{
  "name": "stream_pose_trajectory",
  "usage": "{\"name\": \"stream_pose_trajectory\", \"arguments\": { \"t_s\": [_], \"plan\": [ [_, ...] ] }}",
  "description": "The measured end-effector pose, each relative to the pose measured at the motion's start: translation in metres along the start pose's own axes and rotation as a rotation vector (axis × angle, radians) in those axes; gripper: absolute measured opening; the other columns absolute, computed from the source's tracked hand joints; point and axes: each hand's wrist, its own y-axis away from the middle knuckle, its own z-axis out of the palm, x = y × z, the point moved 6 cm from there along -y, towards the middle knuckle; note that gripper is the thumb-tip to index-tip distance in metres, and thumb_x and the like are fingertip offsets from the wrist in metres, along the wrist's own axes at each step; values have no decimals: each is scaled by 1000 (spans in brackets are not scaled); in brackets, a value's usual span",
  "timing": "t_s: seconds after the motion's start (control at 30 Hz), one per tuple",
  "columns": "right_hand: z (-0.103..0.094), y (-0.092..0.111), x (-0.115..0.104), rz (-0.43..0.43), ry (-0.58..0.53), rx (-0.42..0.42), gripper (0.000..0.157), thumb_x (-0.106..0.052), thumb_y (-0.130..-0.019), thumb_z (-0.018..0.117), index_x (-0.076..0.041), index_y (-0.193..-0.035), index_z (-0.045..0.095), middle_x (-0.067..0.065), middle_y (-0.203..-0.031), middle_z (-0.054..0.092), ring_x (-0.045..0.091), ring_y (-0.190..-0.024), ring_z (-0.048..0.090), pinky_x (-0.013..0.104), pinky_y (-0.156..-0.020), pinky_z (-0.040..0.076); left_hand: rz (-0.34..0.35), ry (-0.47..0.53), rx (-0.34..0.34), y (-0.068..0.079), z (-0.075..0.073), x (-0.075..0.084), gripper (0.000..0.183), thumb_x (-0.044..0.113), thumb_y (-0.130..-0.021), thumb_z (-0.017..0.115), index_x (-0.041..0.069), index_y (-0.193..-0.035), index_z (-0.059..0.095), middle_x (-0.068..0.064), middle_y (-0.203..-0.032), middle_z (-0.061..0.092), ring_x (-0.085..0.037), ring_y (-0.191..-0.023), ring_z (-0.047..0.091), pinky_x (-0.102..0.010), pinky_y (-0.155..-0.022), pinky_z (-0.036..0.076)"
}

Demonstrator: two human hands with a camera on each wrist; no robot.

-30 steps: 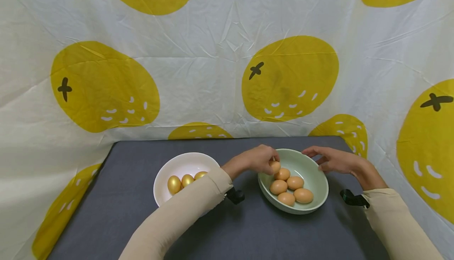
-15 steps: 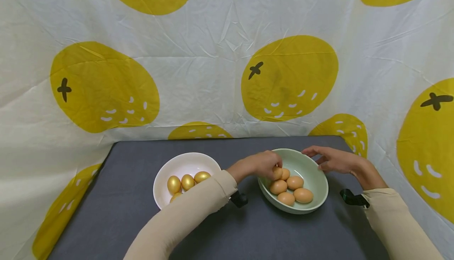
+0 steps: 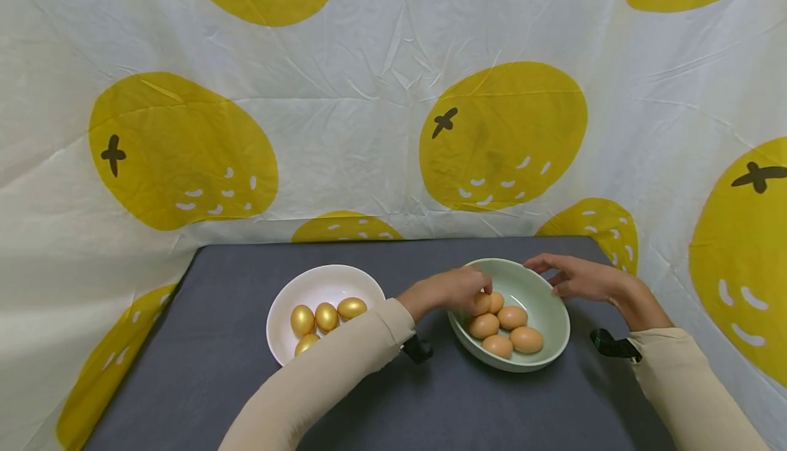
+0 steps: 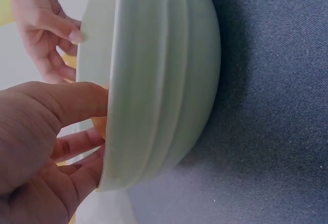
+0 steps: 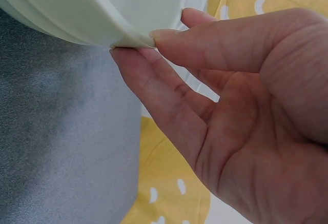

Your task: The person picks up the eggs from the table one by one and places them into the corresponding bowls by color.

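A pale green bowl stands at the right of the table with several brown eggs in it. My left hand reaches over its left rim, thumb and fingers round a brown egg low among the others. In the left wrist view, a sliver of that egg shows between the thumb and fingers; the rim hides the rest. At the far right side, my right hand pinches the bowl's rim between thumb and fingertips.
To the left stands a white bowl with several golden eggs, partly covered by my left sleeve. Dark grey cloth covers the table. Behind hangs a white curtain printed with yellow fruit.
My left hand has moved slightly right and down into the green bowl with the egg, bringing it against the others. More golden eggs show past the left sleeve. The right hand has stayed at the rim.
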Motion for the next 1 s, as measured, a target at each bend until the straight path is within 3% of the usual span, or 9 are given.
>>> {"name": "stream_pose_trajectory", "arguments": {
  "t_s": [0.23, 0.47, 0.8, 1.0],
  "plan": [
    [1, -1, 1, 7, -19, -12, 62, 3, -97, 57, 0, -154, 34, 33, -150, 36, 53, -128, 50, 50, -92, 55, -5, 103, 3, 4, 0, -6, 46, 7, -88, 67, 5, -134, 62, -8, -131, 64, -14, -110, 58, -21, -93, 46],
    [0, -1, 0, 0, -10, -11, 61, 2, -98, 57, 0, -154, 33, 34, -149, 36, 54, -127, 50, 50, -91, 56, -2, 259, 50, 17, -13, -17, 46, 11, -95, 68, 3, -140, 58, -13, -133, 64, -19, -115, 64, -22, -91, 50],
    [1, 1, -1, -20, 31, -13, 65, -6, -100, 59, -1, -158, 29, 34, -154, 32, 55, -129, 49, 52, -93, 54, 18, 351, 169, 50, -32, -45, 43, 10, -95, 68, 7, -137, 60, -11, -126, 67, -21, -113, 66, -21, -88, 51],
    [6, 6, -19, -78, 179, 60, 65, -16, -106, 53, 1, -160, 21, 34, -159, 26, 56, -136, 40, 54, -100, 49, -11, 400, 196, 72, -37, -61, 41, 15, -97, 68, 12, -137, 61, -6, -123, 67, -21, -112, 66, -23, -89, 52]
  ]
}}
